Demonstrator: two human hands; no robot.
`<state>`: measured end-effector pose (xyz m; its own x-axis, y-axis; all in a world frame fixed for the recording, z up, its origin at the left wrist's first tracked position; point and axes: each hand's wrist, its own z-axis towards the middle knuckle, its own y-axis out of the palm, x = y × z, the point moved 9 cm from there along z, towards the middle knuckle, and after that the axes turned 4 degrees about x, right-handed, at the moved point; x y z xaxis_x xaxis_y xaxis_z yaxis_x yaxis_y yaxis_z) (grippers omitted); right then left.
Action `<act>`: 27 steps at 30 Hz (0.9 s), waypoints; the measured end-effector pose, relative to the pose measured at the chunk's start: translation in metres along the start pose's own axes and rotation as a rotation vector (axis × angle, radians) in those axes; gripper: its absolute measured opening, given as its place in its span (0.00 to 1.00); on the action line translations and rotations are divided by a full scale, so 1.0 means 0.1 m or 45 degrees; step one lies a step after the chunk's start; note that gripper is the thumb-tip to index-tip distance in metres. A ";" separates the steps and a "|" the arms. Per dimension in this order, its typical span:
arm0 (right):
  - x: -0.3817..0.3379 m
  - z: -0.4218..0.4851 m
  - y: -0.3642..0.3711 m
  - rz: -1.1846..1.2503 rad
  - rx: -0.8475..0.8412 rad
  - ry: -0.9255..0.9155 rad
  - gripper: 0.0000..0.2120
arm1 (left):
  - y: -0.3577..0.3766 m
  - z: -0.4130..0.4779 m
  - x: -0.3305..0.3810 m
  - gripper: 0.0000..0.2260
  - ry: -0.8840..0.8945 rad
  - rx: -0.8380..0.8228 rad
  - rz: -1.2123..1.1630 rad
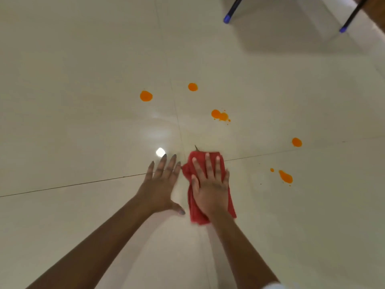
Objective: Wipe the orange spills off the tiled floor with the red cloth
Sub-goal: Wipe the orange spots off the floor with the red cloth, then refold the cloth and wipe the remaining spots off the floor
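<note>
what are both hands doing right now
left hand: open, fingers spread, holding nothing
right hand: open, pressing flat on the red cloth

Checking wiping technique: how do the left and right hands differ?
The right hand lies on the red cloth, pressing it down; the left hand is over bare floor beside it, holding nothing. The left hand's thumb splays wide; the right hand's lies nearer its fingers. Both are palm-down, fingers straight.

1. Indoor room; home or office, I cannot tell which.
2. Under me: glossy cream tiled floor (83,101), large tiles, thin dark grout lines (73,185).
3. Lamp glare (160,152) mirrored in the tiles.
4. Far right: two thin dark furniture legs (234,6) with blue caps (227,18).
</note>
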<state>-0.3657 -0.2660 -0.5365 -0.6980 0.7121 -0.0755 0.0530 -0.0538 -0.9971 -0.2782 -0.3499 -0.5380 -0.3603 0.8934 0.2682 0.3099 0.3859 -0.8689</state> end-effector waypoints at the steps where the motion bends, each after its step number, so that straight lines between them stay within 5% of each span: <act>1: 0.25 0.14 -0.01 -0.001 -0.002 0.067 0.26 | 0.02 0.02 0.01 0.58 -0.009 -0.007 0.019; 6: 1.25 -0.39 -0.14 0.044 0.138 0.641 0.27 | 0.03 0.06 0.16 0.58 -0.022 -0.040 0.062; 12: 0.85 -0.69 -0.11 -0.032 0.085 0.104 0.26 | 0.14 0.29 0.77 0.56 0.116 -0.086 0.057; 17: 1.42 -0.48 -0.16 0.065 0.103 0.649 0.29 | 0.03 0.28 0.73 0.44 0.098 -0.058 0.057; 23: 0.58 -0.63 -0.14 0.289 -0.013 0.326 0.23 | -0.11 0.04 1.01 0.22 -0.060 0.437 -0.798; 27: 0.77 -0.62 -0.29 0.799 0.150 0.480 0.19 | 0.09 -0.02 0.86 0.05 -0.455 0.390 -1.492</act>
<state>-0.3763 -0.1659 -0.5137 -0.2679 0.7136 -0.6473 0.2698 -0.5894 -0.7615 -0.3042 -0.2688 -0.5220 -0.5117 -0.0782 0.8556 -0.5547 0.7906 -0.2594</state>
